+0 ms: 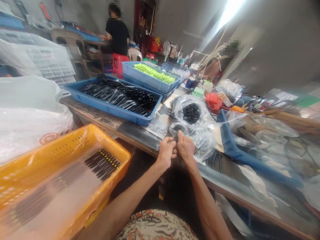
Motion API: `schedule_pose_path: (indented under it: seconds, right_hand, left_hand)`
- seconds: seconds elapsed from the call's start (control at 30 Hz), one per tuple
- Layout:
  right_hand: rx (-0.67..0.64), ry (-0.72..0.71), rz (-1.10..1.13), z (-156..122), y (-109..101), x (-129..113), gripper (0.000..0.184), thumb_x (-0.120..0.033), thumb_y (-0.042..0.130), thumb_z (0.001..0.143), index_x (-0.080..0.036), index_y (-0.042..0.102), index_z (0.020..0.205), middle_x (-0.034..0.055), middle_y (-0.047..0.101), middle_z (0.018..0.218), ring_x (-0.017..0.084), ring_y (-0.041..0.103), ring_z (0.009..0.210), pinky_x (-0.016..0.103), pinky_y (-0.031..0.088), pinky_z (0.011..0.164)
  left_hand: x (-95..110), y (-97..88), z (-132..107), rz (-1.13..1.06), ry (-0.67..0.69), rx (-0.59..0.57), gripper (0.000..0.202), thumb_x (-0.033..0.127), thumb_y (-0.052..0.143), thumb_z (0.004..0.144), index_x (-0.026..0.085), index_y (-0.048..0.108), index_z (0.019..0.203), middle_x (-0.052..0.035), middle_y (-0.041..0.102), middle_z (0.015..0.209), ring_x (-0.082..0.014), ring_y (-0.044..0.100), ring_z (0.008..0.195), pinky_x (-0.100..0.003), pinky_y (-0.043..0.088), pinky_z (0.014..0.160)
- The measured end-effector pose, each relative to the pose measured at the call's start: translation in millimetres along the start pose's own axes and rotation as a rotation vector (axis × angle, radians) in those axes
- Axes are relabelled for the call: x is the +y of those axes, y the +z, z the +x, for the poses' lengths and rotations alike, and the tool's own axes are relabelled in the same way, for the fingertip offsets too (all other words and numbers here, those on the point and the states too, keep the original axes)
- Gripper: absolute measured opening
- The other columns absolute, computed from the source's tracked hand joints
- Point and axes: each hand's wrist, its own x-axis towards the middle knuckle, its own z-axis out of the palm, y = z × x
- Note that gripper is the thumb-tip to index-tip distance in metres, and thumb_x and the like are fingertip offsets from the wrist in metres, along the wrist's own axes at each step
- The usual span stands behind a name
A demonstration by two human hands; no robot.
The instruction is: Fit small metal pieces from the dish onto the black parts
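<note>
My left hand (166, 151) and my right hand (185, 146) meet over the front edge of the workbench, fingers pinched together. Whatever sits between the fingertips is small, dark and mostly hidden. Just beyond them lies a clear plastic bag (178, 102) holding black pieces (191, 113). A smaller bag opening with dark contents is right behind my fingertips. Beside my right hand is another crumpled clear bag (206, 143), and several black pen-like sticks (215, 159) lie to its right.
A blue tray (110, 108) of black slender parts stands left on the bench, with a blue tray (147, 80) of lime-green pieces behind. At lower left, a yellow crate (100, 133) holds rows of dark sticks (102, 164). A blue bin (228, 140) stands right. A person (118, 33) is at the back.
</note>
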Motion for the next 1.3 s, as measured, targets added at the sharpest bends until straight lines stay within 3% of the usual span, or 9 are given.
schedule_pose_path:
  seconds: [0.2, 0.33, 0.6, 0.83, 1.0, 1.3]
  right_hand:
    - [-0.051, 0.026, 0.477, 2.2, -0.7, 12.4, 0.053, -0.052, 0.030, 0.090, -0.022, 0.049, 0.051, 0.0009, 0.048, 0.045, 0.016, 0.045, 0.047, 0.028, 0.031, 0.047]
    - [-0.099, 0.056, 0.663, -3.8, 0.8, 11.5, 0.043, -0.049, 0.039, 0.085, -0.021, 0.048, 0.054, -0.0025, 0.046, 0.046, 0.014, 0.040, 0.046, 0.027, 0.031, 0.046]
    - [-0.034, -0.082, 0.418, -8.1, -9.2, 17.3, 0.031, -0.034, 0.039, 0.083, -0.020, 0.049, 0.057, -0.0025, 0.046, 0.055, 0.014, 0.041, 0.055, 0.027, 0.034, 0.057]
    - [-0.101, -0.196, 0.269, -19.7, -14.6, 33.5, 0.022, -0.024, 0.043, 0.077, -0.017, 0.064, 0.080, 0.0052, 0.064, 0.078, 0.018, 0.056, 0.074, 0.031, 0.042, 0.073]
    - [-0.211, -0.344, 0.101, -31.9, -16.6, 24.2, 0.023, -0.024, 0.042, 0.084, -0.017, 0.063, 0.079, 0.0052, 0.057, 0.078, 0.016, 0.053, 0.067, 0.027, 0.039, 0.063]
    - [-0.203, -0.360, 0.054, -42.2, -20.0, 19.2, 0.020, -0.022, 0.043, 0.086, -0.017, 0.061, 0.079, 0.0044, 0.053, 0.080, 0.015, 0.050, 0.065, 0.025, 0.037, 0.060]
  left_hand:
    - [7.2, -0.8, -1.4, -0.075, -0.080, -0.044, 0.022, 0.017, 0.058, 0.065, 0.017, 0.045, 0.083, 0.0024, 0.052, 0.057, -0.0044, 0.042, 0.040, -0.013, 0.021, 0.037]
    - [6.5, -2.3, 1.4, -0.094, -0.094, -0.033, 0.020, 0.014, 0.055, 0.067, 0.017, 0.045, 0.084, 0.0014, 0.053, 0.057, -0.0051, 0.042, 0.040, -0.014, 0.021, 0.036]
    - [9.4, -9.0, 1.7, -0.110, -0.067, -0.036, 0.019, 0.016, 0.057, 0.068, 0.017, 0.045, 0.083, 0.0022, 0.053, 0.057, -0.0046, 0.042, 0.040, -0.013, 0.022, 0.036]
    - [11.8, -15.8, -3.1, -0.104, -0.031, -0.051, 0.018, 0.018, 0.059, 0.067, 0.017, 0.045, 0.079, 0.0019, 0.053, 0.057, -0.0046, 0.042, 0.041, -0.013, 0.021, 0.036]
    - [8.0, -15.4, -4.5, -0.103, -0.030, -0.055, 0.018, 0.016, 0.057, 0.067, 0.017, 0.045, 0.081, 0.0029, 0.052, 0.056, -0.0048, 0.042, 0.040, -0.013, 0.022, 0.035]
    - [5.8, -19.5, -5.9, -0.083, 0.018, -0.051, 0.022, 0.019, 0.059, 0.064, 0.017, 0.046, 0.081, 0.0032, 0.052, 0.055, -0.0047, 0.041, 0.040, -0.013, 0.022, 0.034]
